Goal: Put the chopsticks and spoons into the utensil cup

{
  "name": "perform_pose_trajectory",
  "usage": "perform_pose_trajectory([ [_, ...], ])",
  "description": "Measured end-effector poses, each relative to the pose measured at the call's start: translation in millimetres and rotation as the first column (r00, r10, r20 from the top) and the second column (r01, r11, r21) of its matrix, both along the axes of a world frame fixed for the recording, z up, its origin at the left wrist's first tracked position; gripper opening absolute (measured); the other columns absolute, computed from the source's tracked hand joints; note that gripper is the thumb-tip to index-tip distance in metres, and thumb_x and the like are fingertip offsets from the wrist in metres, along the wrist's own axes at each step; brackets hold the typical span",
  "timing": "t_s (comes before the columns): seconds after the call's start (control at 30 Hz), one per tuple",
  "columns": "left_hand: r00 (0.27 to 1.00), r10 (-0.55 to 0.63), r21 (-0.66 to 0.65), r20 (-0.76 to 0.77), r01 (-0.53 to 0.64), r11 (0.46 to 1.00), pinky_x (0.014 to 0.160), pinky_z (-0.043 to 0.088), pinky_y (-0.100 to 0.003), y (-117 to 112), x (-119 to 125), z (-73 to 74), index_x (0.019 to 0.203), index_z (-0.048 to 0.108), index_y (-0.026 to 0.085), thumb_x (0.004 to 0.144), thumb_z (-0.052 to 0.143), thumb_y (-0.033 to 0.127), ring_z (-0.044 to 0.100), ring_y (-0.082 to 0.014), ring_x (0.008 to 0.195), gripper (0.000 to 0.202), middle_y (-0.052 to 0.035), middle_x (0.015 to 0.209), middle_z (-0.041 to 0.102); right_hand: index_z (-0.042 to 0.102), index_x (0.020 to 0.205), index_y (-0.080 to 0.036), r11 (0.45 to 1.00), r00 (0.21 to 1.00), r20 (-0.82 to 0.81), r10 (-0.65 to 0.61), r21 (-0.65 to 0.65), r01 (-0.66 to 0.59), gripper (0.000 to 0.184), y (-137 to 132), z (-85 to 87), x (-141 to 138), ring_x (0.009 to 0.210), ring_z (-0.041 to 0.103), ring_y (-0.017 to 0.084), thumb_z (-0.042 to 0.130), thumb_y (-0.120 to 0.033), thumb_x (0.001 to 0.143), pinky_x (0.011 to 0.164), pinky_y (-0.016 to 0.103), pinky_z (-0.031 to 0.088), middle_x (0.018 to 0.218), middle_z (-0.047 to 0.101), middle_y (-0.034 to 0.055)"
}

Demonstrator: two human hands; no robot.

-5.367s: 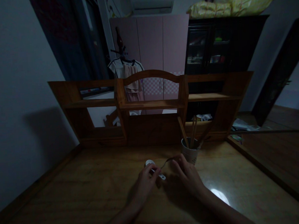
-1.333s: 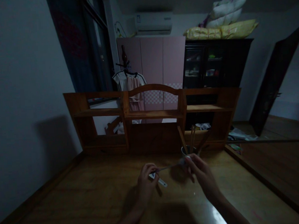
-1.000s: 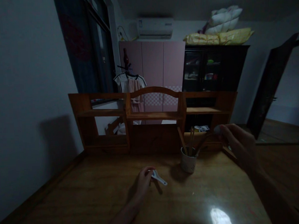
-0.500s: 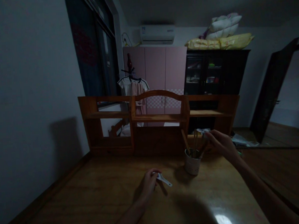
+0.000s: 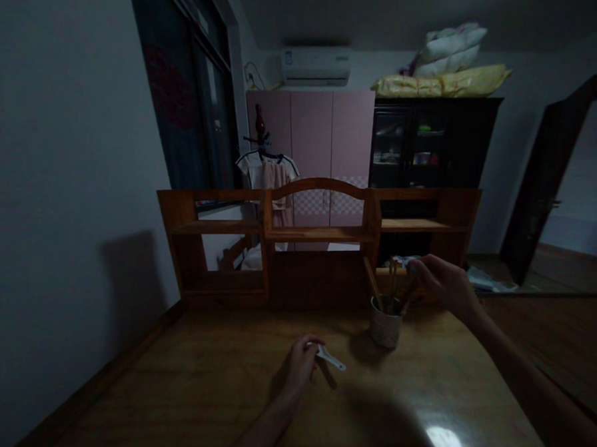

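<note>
A white soup spoon (image 5: 330,358) is pinched in my left hand (image 5: 300,365), just above the table, its handle slanting down to the right. A light-coloured utensil cup (image 5: 385,327) stands upright on the table, with several wooden utensils (image 5: 373,285) leaning out of it. At the cup's upper right, my right hand (image 5: 442,282) is closed round the top end of a brown wooden utensil (image 5: 407,296). The lower end of that utensil is still inside the cup. Its top is hidden by my fingers, so its exact kind does not show.
The glossy wooden table (image 5: 227,381) spreads in front of me. Along its back edge stands a low wooden shelf unit (image 5: 319,234), just behind the cup. A wall (image 5: 67,195) borders the table on the left. Some crumpled plastic (image 5: 404,260) lies on the shelf behind my right hand.
The whole view has shifted very slightly. Both hands keep nearly the same place, the left on the soup spoon and the right on the utensil in the cup.
</note>
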State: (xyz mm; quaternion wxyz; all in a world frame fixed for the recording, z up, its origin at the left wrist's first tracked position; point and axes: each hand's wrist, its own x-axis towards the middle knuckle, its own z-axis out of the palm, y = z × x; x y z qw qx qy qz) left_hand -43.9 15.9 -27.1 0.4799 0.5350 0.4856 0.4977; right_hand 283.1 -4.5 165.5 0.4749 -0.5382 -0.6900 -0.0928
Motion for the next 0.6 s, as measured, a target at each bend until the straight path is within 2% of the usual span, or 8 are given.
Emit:
perform_pose_trajectory([
  [0.1,1.0,0.014,0.021,0.0,-0.014,1.0,0.041,0.03,-0.019,-0.2,0.1,-0.8,0.084,0.067,0.015,0.071,0.051,0.032,0.047,-0.0099,0.047,0.026,-0.0006,0.067,0.06,0.063,0.088,-0.019,0.999,1.0,0.008,-0.024,0.021,0.024,0.035,-0.9,1.1,-3.0,0.058,0.056,0.015,0.048,-0.05,0.092,0.053,0.022,0.038,0.065,0.061,0.0003],
  [0.23,1.0,0.01,0.058,0.008,-0.011,0.998,0.044,0.033,-0.019,0.2,-0.1,-3.2,0.085,0.067,0.014,0.071,0.051,0.032,0.049,-0.0107,0.052,0.028,-0.0021,0.072,0.061,0.062,0.082,-0.018,1.0,0.999,0.045,-0.024,0.015,0.024,0.037,0.8,-0.1,-9.6,0.056,0.054,0.013,0.046,-0.051,0.092,0.053,0.021,0.036,0.063,0.059,-0.0006],
  [0.4,1.0,0.015,0.08,0.023,-0.017,0.997,0.047,0.036,-0.019,4.7,0.0,-8.0,0.079,0.066,0.015,0.069,0.05,0.029,0.055,-0.0137,0.062,0.023,-0.0031,0.074,0.06,0.059,0.077,-0.018,0.999,0.995,0.092,0.027,-0.028,-0.024,0.04,10.0,-9.4,-12.4,0.053,0.051,0.012,0.045,-0.052,0.092,0.051,0.021,0.035,0.059,0.056,-0.0012],
  [0.6,1.0,-0.001,0.1,0.028,-0.002,0.995,0.044,0.033,-0.018,10.2,1.0,-13.6,0.071,0.062,0.015,0.067,0.048,0.024,0.051,-0.0119,0.055,0.017,-0.0012,0.067,0.056,0.057,0.074,-0.02,0.987,0.984,0.143,0.105,-0.133,-0.086,0.039,18.2,-18.4,-11.6,0.054,0.05,0.013,0.044,-0.051,0.092,0.051,0.021,0.035,0.059,0.054,-0.0018],
])
